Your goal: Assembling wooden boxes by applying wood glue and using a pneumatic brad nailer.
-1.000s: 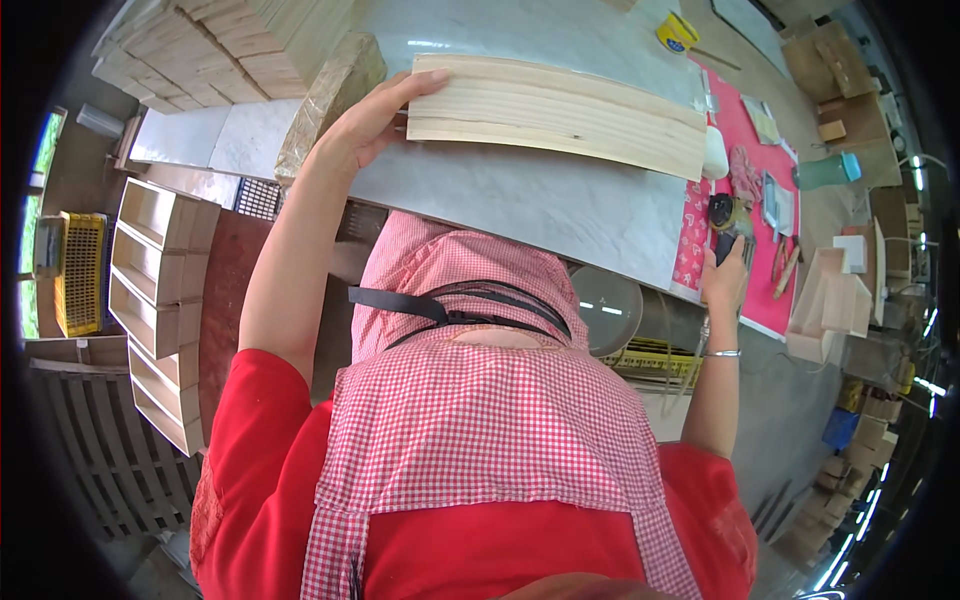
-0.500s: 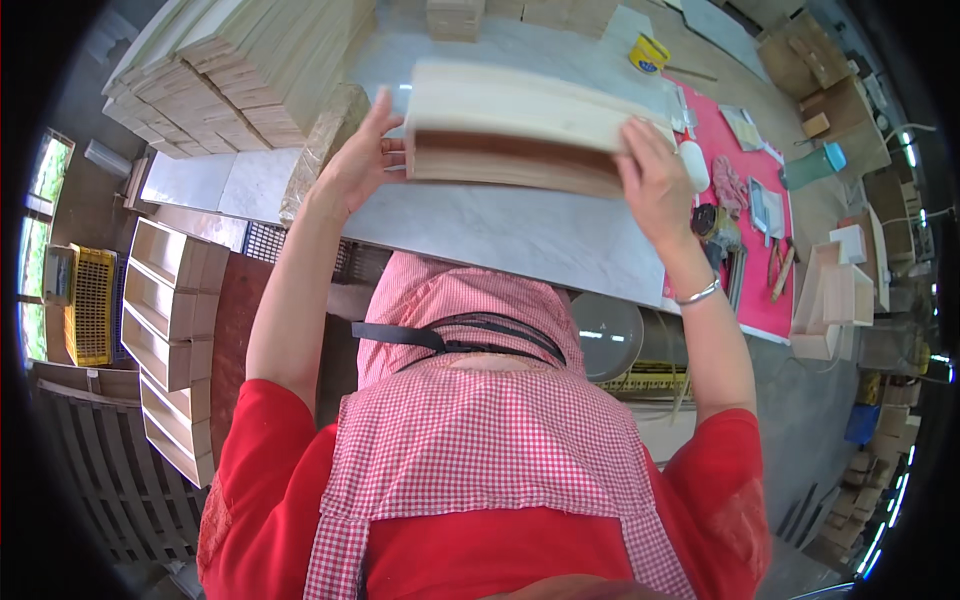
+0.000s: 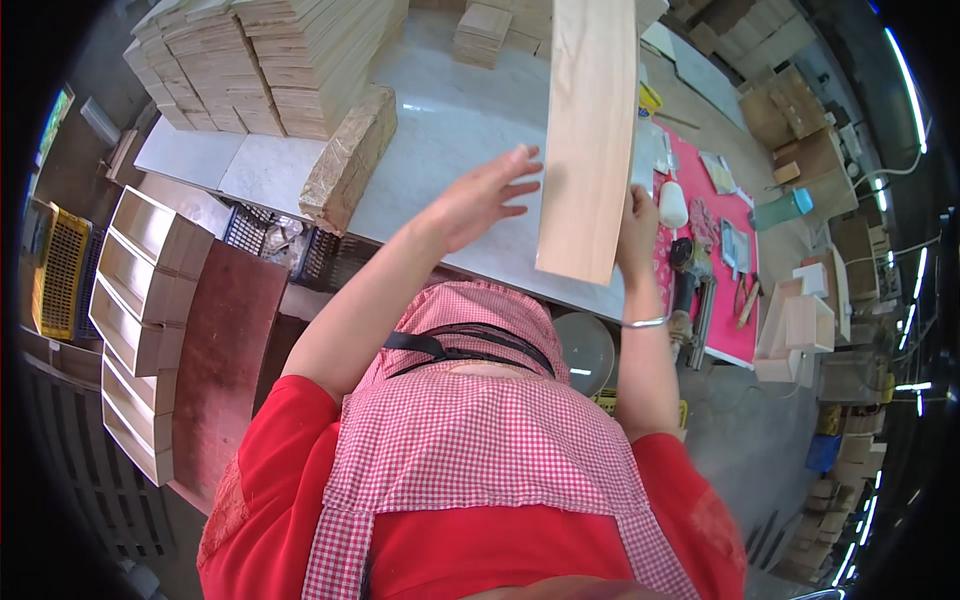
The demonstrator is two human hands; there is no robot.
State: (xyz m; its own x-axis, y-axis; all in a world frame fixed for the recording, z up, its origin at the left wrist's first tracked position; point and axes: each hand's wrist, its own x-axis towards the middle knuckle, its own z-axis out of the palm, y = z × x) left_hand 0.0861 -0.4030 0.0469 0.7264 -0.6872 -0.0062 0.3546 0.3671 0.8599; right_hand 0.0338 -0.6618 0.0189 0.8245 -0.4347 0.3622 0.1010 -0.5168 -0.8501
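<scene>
A long, pale wooden box (image 3: 588, 140) stands lengthwise away from me above the worktable, one smooth, flat side facing up at me. My right hand (image 3: 638, 230), with a silver bangle on its wrist, grips the box at its right edge near the close end; some of its fingers are hidden behind the wood. Just left of the box, my left hand (image 3: 485, 200) is open, its fingers spread and pointing at the box's left edge. Whether a fingertip touches the wood I cannot tell. The box's hollow side is out of sight.
Stacked wooden boards (image 3: 300, 70) and a taped block (image 3: 348, 160) occupy the table's left. At right, a pink mat (image 3: 740, 330) carries a white bottle (image 3: 673, 205), pliers and other tools. Open wooden boxes (image 3: 150, 290) are stacked at lower left. A teal bottle (image 3: 783, 210) lies beyond the mat.
The box has turned from lying crosswise between both hands to pointing away from me. My left hand has let go and moved right; my right hand has come lower and nearer to me.
</scene>
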